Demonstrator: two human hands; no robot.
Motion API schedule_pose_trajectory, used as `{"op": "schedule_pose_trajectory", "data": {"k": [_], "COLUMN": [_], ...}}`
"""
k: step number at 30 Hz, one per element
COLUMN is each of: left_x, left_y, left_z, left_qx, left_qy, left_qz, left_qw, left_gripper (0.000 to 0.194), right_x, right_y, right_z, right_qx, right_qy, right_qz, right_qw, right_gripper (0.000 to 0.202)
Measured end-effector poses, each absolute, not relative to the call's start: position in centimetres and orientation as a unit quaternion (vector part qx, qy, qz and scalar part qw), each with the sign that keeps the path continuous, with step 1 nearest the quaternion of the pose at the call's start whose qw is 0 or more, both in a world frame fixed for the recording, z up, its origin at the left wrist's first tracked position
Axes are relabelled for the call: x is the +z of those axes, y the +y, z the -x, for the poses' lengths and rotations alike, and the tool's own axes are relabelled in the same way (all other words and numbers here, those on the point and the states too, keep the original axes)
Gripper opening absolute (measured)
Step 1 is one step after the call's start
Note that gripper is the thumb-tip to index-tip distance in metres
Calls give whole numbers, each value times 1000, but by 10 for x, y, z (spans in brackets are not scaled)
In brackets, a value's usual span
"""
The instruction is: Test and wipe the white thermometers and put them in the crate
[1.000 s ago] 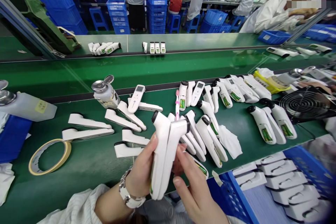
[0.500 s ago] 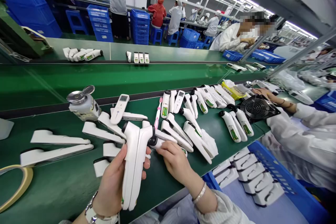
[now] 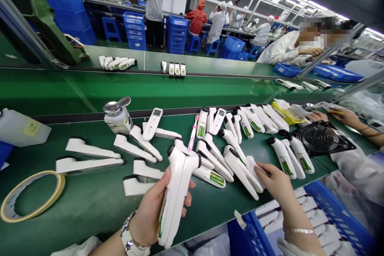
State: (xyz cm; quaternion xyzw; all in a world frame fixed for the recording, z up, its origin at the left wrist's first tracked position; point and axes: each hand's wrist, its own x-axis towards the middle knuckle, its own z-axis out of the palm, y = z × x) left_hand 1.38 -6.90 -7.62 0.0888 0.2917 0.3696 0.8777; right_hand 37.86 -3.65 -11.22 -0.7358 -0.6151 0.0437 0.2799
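My left hand is wrapped round two white handheld thermometers held side by side, their dark round tips upward. Farther right, my right hand pinches a crumpled white cloth beside a pile of white thermometers. One thermometer lies with its battery bay open, green batteries showing. More white thermometers lie on the green table left of and behind my left hand. A pink and white toothbrush rests behind the pile.
A metal-topped bottle stands behind, a tape roll lies at left. At right are a black fan, a yellow tray and a co-worker's hands. A blue crate holds thermometers at lower right.
My right hand has moved right, from a thermometer near my left hand to the white cloth. That thermometer now lies on the table. The view has shifted left.
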Motion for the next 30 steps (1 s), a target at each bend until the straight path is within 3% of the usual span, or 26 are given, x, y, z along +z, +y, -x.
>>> {"op": "schedule_pose_trajectory", "data": {"k": [4,7,11,19,25,30], "left_x": [-74,-74,-75,-83,-84,-89], "left_y": [-70,-72,-74,-79,-82,-84], "left_z": [-18,-19,-19,-19,-17,-15], "left_qx": [396,390,383,356,364,341], "left_qy": [289,284,283,332,297,310], "left_qz": [-111,-132,-133,-70,-90,-55], "left_qw": [864,866,869,871,878,886], "left_gripper": [39,41,45,46,46,38], "right_x": [-87,-62,-45,-46,-40,-34], "right_y": [-46,-55,-54,-56,-54,-62], "right_z": [-323,-264,-207,-172,-170,-171], "right_qx": [0,59,116,76,8,37], "right_qy": [-611,-684,-778,-842,-816,-868], "right_qz": [708,617,449,400,424,347], "right_qw": [354,385,423,354,392,353], "right_gripper": [21,16,35,27,14,13]}}
